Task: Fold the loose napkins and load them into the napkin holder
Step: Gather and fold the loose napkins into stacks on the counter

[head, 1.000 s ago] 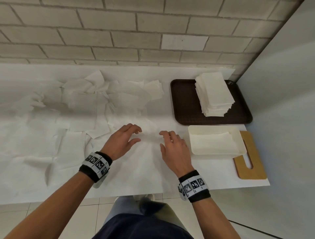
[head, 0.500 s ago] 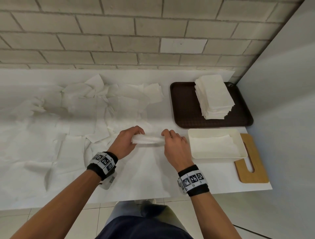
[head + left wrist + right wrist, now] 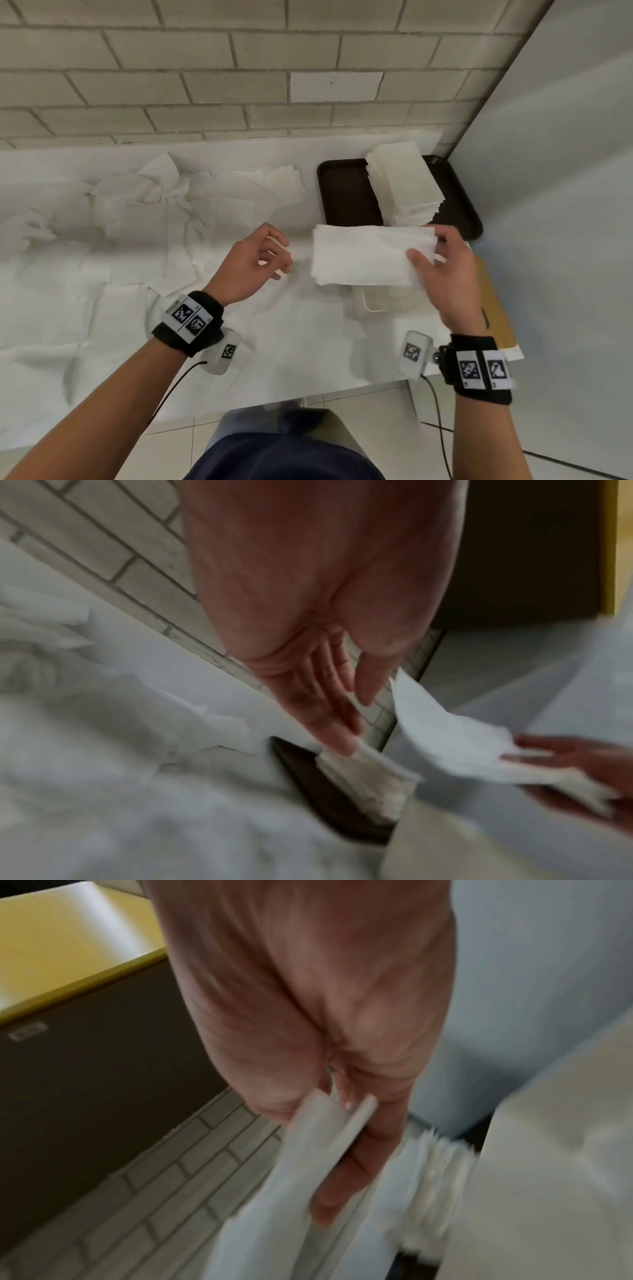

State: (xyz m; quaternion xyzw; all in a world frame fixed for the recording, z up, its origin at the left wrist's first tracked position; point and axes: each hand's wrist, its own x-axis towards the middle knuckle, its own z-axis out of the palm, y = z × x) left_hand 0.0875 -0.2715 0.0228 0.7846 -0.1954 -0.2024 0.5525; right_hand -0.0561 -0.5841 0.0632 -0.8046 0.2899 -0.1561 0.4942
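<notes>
A folded white napkin (image 3: 366, 255) (image 3: 445, 737) (image 3: 291, 1177) hangs in the air, pinched at its right end by my right hand (image 3: 428, 250) (image 3: 342, 1150) between thumb and fingers. It hovers over the cream napkin holder (image 3: 373, 303) (image 3: 445, 845), which is mostly hidden beneath it. My left hand (image 3: 279, 260) (image 3: 342, 710) floats just left of the napkin, apart from it, with relaxed fingers that hold nothing. Several loose, crumpled napkins (image 3: 154, 212) are spread over the left and middle of the white table.
A tall stack of folded napkins (image 3: 404, 185) (image 3: 435, 1164) sits on a brown tray (image 3: 342, 195) at the back right. A wooden board (image 3: 495, 301) lies under the holder near the table's right edge. A brick wall stands behind, and a grey panel closes the right side.
The napkin was lifted off the table between both hands. My left hand has let go of it, and my right hand has carried it rightward to above the holder.
</notes>
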